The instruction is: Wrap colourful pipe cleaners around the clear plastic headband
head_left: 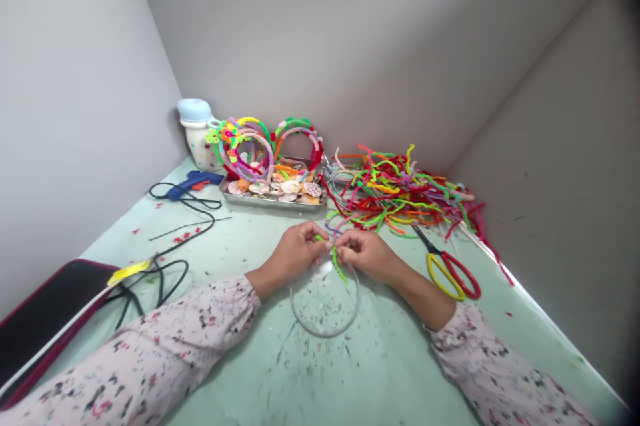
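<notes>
Both hands meet at the middle of the table. My left hand [300, 249] pinches one end of a bright green pipe cleaner [339, 267], whose other part hangs down between the hands. My right hand [364, 253] is closed at the same spot, its fingertips on the pipe cleaner where it meets a thin ring. That grey ring [325, 335] hangs below the fingers, round, with its upper part hidden by the hands. A bit of purple and pink pipe cleaner shows just above the fingertips.
A metal tray [270, 203] of shells holds colourful headbands [250, 153]. Tangled pipe cleaners [400, 186] and scissors [453, 273] lie right. At left are a white cup [197, 139], a blue glue gun [187, 185], black cable [200, 229] and a dark red-edged case [55, 306].
</notes>
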Demonstrator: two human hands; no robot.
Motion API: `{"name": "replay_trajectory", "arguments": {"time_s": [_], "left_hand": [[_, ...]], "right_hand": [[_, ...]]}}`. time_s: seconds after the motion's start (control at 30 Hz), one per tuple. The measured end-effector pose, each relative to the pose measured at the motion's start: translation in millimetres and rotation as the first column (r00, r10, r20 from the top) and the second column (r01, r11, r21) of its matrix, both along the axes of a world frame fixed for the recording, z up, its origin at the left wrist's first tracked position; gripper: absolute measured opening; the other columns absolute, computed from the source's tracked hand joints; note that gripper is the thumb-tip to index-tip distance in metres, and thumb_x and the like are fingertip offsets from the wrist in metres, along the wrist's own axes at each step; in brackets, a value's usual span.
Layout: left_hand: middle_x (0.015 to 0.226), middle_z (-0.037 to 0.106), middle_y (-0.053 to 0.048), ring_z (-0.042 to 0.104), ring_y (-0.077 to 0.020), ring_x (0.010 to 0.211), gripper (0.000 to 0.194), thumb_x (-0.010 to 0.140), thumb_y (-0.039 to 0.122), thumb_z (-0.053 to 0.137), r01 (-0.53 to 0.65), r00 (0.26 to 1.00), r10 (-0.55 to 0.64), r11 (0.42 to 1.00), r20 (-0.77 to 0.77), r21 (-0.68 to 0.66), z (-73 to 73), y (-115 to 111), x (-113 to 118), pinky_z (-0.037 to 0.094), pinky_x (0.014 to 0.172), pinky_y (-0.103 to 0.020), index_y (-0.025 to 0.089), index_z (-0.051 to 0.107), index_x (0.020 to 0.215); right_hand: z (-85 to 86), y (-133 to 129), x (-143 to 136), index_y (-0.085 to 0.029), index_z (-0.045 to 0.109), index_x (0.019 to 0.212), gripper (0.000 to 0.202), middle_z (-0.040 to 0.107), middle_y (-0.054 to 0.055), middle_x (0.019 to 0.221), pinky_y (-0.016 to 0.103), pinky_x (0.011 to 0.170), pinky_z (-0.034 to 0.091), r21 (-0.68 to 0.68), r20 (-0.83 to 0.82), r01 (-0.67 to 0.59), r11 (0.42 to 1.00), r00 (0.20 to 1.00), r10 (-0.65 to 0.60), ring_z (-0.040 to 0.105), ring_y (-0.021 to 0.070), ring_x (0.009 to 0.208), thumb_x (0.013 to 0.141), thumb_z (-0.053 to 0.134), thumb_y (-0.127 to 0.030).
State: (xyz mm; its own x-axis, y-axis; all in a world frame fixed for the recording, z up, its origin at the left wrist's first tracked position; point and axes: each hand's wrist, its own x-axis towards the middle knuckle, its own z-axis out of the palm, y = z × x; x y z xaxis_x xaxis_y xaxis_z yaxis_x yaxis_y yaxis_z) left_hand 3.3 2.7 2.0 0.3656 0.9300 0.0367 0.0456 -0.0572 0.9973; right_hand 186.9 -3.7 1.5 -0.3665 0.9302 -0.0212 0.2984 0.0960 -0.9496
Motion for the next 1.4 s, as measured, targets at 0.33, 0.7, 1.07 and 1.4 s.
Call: {"name": "replay_trajectory", "arguments": {"time_s": [0.33, 0.7, 1.07, 1.4], "left_hand": [[0.053, 0.052, 0.006, 0.045, -0.0055, 0.040, 0.019, 0.070, 0.029, 0.068, -0.005, 1.000, 0.006, 1.000, 0.014, -0.015, 1.3, 2.7, 0.6, 0.033, 0.039, -0.016, 0.014, 0.057, 0.077], [0.046, 0.050, 0.006, 0.042, -0.0055, 0.038, 0.017, 0.071, 0.027, 0.066, -0.023, 1.000, 0.023, 0.999, -0.007, -0.031, 6.7, -0.2, 1.2, 0.029, 0.038, -0.016, 0.013, 0.057, 0.075], [0.046, 0.051, 0.006, 0.043, -0.0053, 0.038, 0.015, 0.068, 0.024, 0.067, -0.057, 0.998, 0.058, 0.996, 0.017, -0.072, 16.0, -1.6, 2.1, 0.030, 0.039, -0.017, 0.013, 0.057, 0.071], [0.047, 0.053, 0.006, 0.045, -0.0053, 0.038, 0.017, 0.068, 0.024, 0.068, -0.030, 0.997, 0.037, 0.995, 0.074, -0.090, 11.6, 0.4, 1.0, 0.030, 0.039, -0.016, 0.013, 0.056, 0.074]], "right_hand": [[-0.5, -2.2, 0.8, -0.019, 0.057, 0.081, 0.009, 0.056, -0.003, 0.059, 0.022, 0.046, 0.038, 0.105, 0.033, -0.026, 0.994, 0.999, 0.022, 0.050, 0.0097, 0.047, 0.077, 0.056, -0.027], [-1.5, -3.6, -1.9, -0.019, 0.059, 0.077, 0.005, 0.054, -0.003, 0.057, 0.021, 0.048, 0.037, 0.261, 0.149, 0.043, 0.964, 0.985, -0.085, 0.046, 0.0097, 0.050, 0.075, 0.056, -0.023], [0.3, -5.7, -5.7, -0.017, 0.062, 0.079, 0.009, 0.058, -0.003, 0.059, 0.019, 0.047, 0.036, 0.377, 0.242, 0.070, 0.924, 0.955, -0.171, 0.047, 0.0080, 0.049, 0.074, 0.054, -0.019], [-0.3, -6.9, -4.0, -0.016, 0.058, 0.085, 0.011, 0.058, -0.001, 0.063, 0.019, 0.048, 0.040, 0.287, 0.116, 0.049, 0.957, 0.990, -0.086, 0.050, 0.0088, 0.052, 0.076, 0.054, -0.021]]}}
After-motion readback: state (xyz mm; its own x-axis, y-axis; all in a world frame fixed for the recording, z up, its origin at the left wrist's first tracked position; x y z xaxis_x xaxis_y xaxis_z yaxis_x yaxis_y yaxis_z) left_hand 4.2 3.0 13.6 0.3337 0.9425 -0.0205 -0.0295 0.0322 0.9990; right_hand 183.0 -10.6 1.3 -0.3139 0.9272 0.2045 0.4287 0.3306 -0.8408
